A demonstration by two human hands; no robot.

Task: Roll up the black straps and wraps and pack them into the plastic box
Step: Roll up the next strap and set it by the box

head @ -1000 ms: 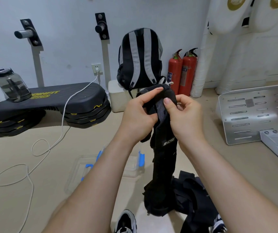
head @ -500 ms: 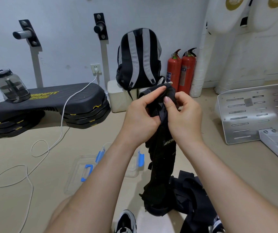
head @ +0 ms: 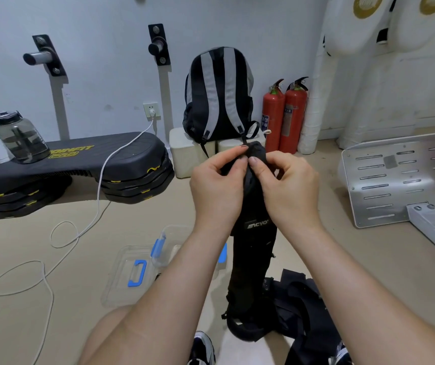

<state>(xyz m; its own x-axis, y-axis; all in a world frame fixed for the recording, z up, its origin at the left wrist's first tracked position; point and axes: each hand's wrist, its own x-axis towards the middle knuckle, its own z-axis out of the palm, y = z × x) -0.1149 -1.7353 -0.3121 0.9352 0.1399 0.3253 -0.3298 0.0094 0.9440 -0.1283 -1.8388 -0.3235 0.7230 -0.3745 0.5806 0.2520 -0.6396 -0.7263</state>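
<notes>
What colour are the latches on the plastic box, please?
The latches are blue, clearest in the head view.

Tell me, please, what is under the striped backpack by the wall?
The backpack stands on pale blocks; the black wrap, left hand and right hand hide part of them.

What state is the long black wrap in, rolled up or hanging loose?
Mostly hanging loose. Left hand and right hand pinch the bunched top of the black wrap; the rest drops straight down.

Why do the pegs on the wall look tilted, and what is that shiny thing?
Head view: the wide lens leans the wall pegs near the edge; the shiny thing is a metal plate catching glare; the black wrap shows hardly any folds.
</notes>
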